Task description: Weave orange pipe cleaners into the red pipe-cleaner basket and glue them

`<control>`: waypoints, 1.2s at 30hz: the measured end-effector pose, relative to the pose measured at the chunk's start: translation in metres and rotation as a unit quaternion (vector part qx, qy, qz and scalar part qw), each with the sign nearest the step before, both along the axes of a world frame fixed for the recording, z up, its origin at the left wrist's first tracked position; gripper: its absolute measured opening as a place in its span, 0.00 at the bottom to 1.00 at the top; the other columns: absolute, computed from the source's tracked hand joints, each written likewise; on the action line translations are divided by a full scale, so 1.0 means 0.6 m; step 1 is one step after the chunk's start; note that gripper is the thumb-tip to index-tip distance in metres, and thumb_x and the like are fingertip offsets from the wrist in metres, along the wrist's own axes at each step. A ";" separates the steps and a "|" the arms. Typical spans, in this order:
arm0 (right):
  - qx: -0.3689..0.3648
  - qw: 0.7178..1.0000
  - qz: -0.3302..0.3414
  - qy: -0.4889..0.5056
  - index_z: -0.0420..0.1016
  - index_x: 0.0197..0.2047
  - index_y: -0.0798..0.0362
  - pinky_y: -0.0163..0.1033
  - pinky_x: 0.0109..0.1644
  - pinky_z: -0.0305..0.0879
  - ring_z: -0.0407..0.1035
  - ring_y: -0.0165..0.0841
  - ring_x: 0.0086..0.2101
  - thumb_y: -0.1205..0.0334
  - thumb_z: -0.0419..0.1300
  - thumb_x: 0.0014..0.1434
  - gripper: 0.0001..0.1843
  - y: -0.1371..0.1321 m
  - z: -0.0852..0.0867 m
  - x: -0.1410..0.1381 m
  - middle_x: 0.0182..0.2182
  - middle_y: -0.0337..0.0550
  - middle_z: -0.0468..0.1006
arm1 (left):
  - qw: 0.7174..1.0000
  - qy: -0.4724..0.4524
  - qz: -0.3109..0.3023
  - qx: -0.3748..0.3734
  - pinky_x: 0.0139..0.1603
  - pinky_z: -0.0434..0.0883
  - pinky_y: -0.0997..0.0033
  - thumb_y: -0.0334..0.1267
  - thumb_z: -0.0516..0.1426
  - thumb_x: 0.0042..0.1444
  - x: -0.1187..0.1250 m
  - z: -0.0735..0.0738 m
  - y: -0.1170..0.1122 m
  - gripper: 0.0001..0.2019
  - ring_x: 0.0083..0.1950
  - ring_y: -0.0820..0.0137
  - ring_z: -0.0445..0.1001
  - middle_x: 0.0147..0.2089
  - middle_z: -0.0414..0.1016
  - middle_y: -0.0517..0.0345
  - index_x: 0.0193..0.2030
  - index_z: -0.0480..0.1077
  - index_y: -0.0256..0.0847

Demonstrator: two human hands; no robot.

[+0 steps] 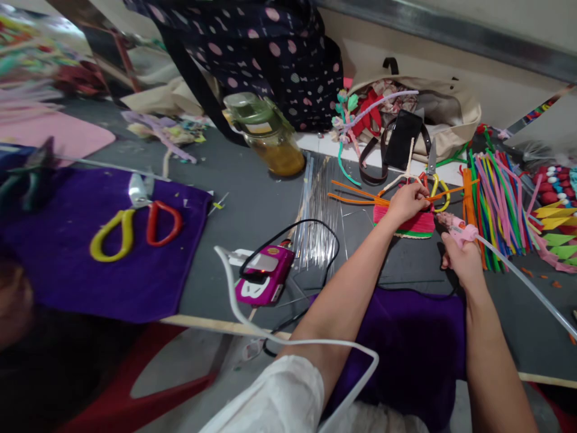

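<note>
My left hand (408,201) reaches far over the grey table and is closed on an orange pipe cleaner (356,196), above a flat pink, red and green pipe-cleaner piece (417,224). My right hand (460,257) is closed round a pink-wrapped stem (464,233) joined to a long white rod (525,282) that runs off to the lower right. Red and yellow handled scissors (435,183) lie just beyond my left hand.
A bundle of coloured pipe cleaners (493,198) lies at the right. Thin clear sticks (315,210), a magenta glue gun (265,278) with cables, a jar (268,141), a beige bag (433,114), and a purple cloth (67,252) with scissors (135,225) surround the work area.
</note>
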State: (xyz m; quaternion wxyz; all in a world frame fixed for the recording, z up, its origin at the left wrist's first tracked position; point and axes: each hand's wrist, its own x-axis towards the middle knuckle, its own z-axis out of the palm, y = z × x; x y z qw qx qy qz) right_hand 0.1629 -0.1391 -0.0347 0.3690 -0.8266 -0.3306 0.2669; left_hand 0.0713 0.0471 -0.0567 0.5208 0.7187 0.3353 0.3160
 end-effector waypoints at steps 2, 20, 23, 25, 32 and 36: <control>-0.001 1.000 0.002 -0.003 0.65 0.16 0.50 0.35 0.20 0.65 0.65 0.31 0.13 0.41 0.56 0.56 0.26 -0.001 0.000 0.000 0.09 0.38 0.66 | 1.000 0.001 -0.001 0.000 0.37 0.69 0.72 0.30 0.61 0.45 0.000 0.000 0.001 0.09 0.31 0.73 0.70 0.28 0.73 0.61 0.35 0.73 0.36; 0.333 0.933 -0.105 0.083 0.75 0.35 0.56 0.33 0.26 0.67 0.69 0.27 0.23 0.45 0.63 0.52 0.20 0.006 0.015 -0.012 0.26 0.41 0.76 | 1.000 0.017 -0.001 -0.003 0.37 0.68 0.73 0.30 0.62 0.45 -0.004 0.012 -0.004 0.09 0.32 0.72 0.71 0.30 0.74 0.60 0.36 0.74 0.37; 0.404 0.891 -0.097 0.182 0.75 0.42 0.52 0.37 0.33 0.71 0.69 0.27 0.28 0.47 0.64 0.51 0.20 0.005 0.027 -0.013 0.38 0.41 0.76 | 1.000 0.018 0.001 -0.001 0.37 0.68 0.73 0.30 0.62 0.45 -0.005 0.012 -0.005 0.09 0.33 0.72 0.71 0.30 0.74 0.59 0.36 0.74 0.37; 0.419 0.870 -0.081 0.248 0.74 0.44 0.50 0.38 0.36 0.71 0.67 0.26 0.30 0.47 0.65 0.51 0.21 0.003 0.034 -0.011 0.41 0.41 0.75 | 1.000 0.019 -0.003 0.001 0.38 0.69 0.73 0.30 0.61 0.46 -0.004 0.012 -0.005 0.09 0.33 0.72 0.71 0.30 0.75 0.59 0.37 0.74 0.37; 0.393 0.865 -0.041 0.309 0.74 0.40 0.52 0.41 0.40 0.69 0.67 0.28 0.31 0.46 0.65 0.51 0.19 -0.002 0.037 -0.005 0.33 0.38 0.71 | 1.000 0.008 0.006 0.019 0.41 0.69 0.72 0.30 0.58 0.49 -0.008 0.018 -0.005 0.07 0.35 0.71 0.73 0.32 0.77 0.58 0.36 0.75 0.36; 0.367 0.876 -0.055 0.308 0.73 0.38 0.52 0.40 0.39 0.70 0.68 0.28 0.31 0.48 0.66 0.51 0.18 0.002 0.050 -0.022 0.32 0.39 0.73 | 0.997 -0.045 0.055 0.042 0.42 0.69 0.72 0.27 0.56 0.51 -0.015 0.040 -0.012 0.08 0.38 0.71 0.73 0.35 0.78 0.57 0.36 0.74 0.37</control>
